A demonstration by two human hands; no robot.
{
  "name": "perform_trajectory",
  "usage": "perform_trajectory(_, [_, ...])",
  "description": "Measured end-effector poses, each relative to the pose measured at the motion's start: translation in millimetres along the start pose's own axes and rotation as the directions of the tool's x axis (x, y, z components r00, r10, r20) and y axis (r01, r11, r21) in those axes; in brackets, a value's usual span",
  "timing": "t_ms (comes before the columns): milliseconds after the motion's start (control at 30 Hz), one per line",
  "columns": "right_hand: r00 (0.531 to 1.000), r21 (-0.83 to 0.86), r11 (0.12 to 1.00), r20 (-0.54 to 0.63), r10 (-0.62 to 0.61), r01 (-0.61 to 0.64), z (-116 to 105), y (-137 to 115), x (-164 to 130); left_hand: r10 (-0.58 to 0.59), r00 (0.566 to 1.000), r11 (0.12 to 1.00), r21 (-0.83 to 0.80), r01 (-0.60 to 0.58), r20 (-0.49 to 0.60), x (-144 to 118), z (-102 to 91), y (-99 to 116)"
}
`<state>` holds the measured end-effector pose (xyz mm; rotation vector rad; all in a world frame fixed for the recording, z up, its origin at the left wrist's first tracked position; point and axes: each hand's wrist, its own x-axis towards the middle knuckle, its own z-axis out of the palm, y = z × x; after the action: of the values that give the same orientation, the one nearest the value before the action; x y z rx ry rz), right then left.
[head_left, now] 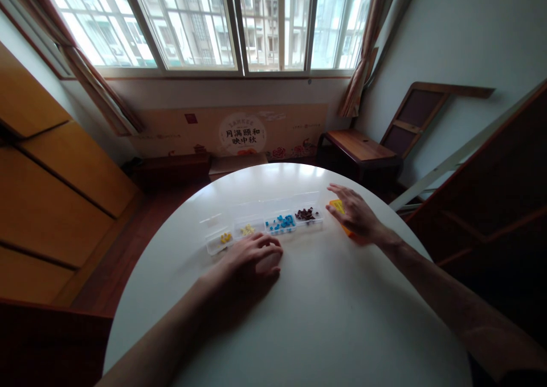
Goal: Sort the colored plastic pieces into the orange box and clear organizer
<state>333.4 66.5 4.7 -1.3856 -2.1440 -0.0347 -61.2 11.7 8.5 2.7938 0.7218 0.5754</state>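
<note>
A clear plastic organizer box with an open lid lies on the round white table. Its compartments hold small yellow pieces, pale yellow pieces, blue pieces and dark brown pieces. My left hand rests on the table just in front of the box, fingers curled, nothing visibly in it. My right hand lies flat, fingers spread, on top of an orange and yellow object to the right of the box.
A wooden cabinet stands at the left. A low wooden bench and a leaning wooden frame are at the back right. Large windows fill the far wall. A dark wooden panel stands at the right.
</note>
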Motion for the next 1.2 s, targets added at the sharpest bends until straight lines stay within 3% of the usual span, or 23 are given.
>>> perform_trajectory(100, [0.993,0.067,0.996,0.094,-0.066,0.06,5,-10,14,0.003,1.0,1.0,-0.006,-0.003,-0.004,0,-1.4,0])
perform_trajectory(233, [0.987,0.169,0.986,0.154,-0.039,0.012,14,-13,20,0.006,1.0,1.0,-0.002,-0.006,-0.007,-3,-2.6,-1])
perform_trajectory(400, [0.997,0.29,0.956,0.077,0.028,-0.049,20,-12,23,-0.003,1.0,1.0,-0.006,0.003,0.01,-3,-1.0,-3])
perform_trajectory(533, [0.999,0.229,0.972,-0.017,0.049,-0.044,16,-10,24,0.003,1.0,1.0,-0.008,-0.003,0.018,-1,2.2,-6])
perform_trajectory(800, [0.989,0.167,0.975,0.007,-0.149,0.146,0,-9,-10,-0.011,1.0,1.0,-0.001,0.011,0.014,1,0.9,-2])
perform_trajectory(1033, [0.979,0.215,0.964,0.095,-0.182,0.158,-13,-33,-38,-0.02,1.0,1.0,-0.011,0.02,0.003,1,-0.1,2])
perform_trajectory(1200, [0.973,0.257,0.949,0.092,-0.21,0.18,-6,-54,-49,-0.034,0.999,0.999,0.03,0.034,-0.024,0,3.4,3])
